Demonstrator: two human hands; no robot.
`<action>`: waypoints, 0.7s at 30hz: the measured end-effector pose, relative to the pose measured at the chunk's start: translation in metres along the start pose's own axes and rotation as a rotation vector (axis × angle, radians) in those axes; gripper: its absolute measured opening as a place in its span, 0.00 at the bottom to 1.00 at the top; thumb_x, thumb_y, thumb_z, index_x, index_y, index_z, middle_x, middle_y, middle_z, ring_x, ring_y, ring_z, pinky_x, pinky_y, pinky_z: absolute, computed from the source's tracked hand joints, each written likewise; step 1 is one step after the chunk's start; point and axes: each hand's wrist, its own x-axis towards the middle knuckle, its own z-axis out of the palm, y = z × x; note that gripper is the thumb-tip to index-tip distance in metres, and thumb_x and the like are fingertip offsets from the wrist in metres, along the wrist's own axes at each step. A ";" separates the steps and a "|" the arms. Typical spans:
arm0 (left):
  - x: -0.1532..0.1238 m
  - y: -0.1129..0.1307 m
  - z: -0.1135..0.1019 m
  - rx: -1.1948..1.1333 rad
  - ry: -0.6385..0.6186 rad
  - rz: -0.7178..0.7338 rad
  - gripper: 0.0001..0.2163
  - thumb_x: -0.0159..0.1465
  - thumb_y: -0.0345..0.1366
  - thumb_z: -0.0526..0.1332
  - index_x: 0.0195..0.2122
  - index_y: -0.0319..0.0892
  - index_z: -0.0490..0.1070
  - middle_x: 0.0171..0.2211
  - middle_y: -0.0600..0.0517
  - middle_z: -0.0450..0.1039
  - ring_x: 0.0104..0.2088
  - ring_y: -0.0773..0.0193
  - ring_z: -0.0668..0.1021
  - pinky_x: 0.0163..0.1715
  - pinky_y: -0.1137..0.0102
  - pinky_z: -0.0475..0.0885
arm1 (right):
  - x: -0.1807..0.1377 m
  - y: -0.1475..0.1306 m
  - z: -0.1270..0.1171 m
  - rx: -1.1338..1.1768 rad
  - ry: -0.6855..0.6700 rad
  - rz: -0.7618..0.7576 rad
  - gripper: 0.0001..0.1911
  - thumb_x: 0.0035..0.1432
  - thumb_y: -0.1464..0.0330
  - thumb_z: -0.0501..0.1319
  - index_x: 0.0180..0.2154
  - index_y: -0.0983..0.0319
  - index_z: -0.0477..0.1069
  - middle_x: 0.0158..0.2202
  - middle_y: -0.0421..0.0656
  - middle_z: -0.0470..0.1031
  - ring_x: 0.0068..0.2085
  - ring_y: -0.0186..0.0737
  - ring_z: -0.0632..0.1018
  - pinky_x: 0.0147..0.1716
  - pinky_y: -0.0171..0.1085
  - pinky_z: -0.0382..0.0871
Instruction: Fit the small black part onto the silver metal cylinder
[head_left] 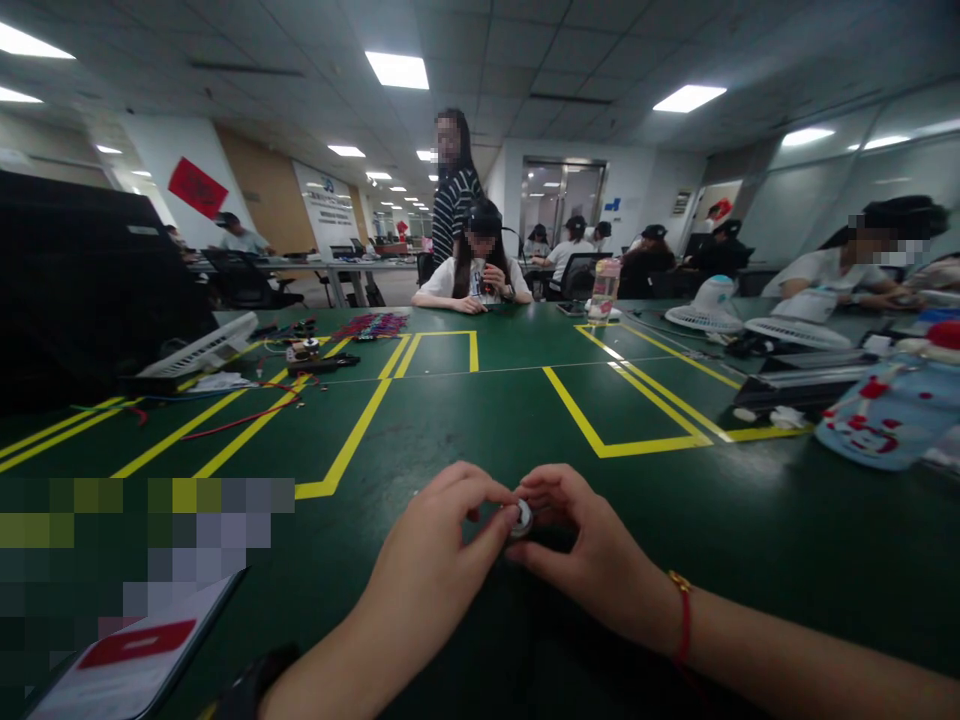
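Observation:
Both my hands meet low in the middle of the view, over the green table (pixel 480 410). My left hand (pixel 442 545) and my right hand (pixel 581 550) pinch one small round silver and dark part (pixel 521 518) between their fingertips. The part sits just above or on the table top; I cannot tell which. A dark watch band shows on my left wrist and a red cord bracelet (pixel 684 620) on my right wrist.
Yellow tape lines mark boxes on the table. A phone (pixel 135 660) lies near left. Wires, small parts and a white fan grille (pixel 202 350) lie far left; fans (pixel 795 328) and a patterned bottle (pixel 892 410) at right. People sit across and at right; one stands behind.

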 end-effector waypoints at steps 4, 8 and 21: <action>-0.001 -0.003 -0.009 -0.003 0.075 -0.047 0.07 0.64 0.35 0.59 0.34 0.45 0.78 0.34 0.53 0.74 0.35 0.61 0.75 0.35 0.68 0.69 | -0.001 0.002 -0.004 -0.057 0.004 -0.013 0.28 0.52 0.67 0.65 0.54 0.59 0.59 0.47 0.44 0.70 0.44 0.32 0.75 0.47 0.35 0.73; -0.012 -0.020 -0.007 0.041 -0.021 -0.120 0.07 0.63 0.35 0.60 0.35 0.47 0.79 0.35 0.52 0.75 0.37 0.59 0.76 0.38 0.66 0.69 | -0.003 0.005 -0.009 -0.149 0.013 -0.012 0.26 0.53 0.66 0.64 0.53 0.58 0.62 0.48 0.42 0.70 0.45 0.31 0.75 0.47 0.34 0.73; -0.022 -0.034 0.002 0.037 -0.090 -0.135 0.10 0.65 0.37 0.59 0.44 0.47 0.77 0.39 0.50 0.76 0.39 0.56 0.77 0.40 0.64 0.70 | 0.004 -0.004 -0.013 0.606 0.073 0.404 0.30 0.47 0.67 0.69 0.51 0.61 0.63 0.42 0.40 0.71 0.41 0.30 0.75 0.42 0.31 0.72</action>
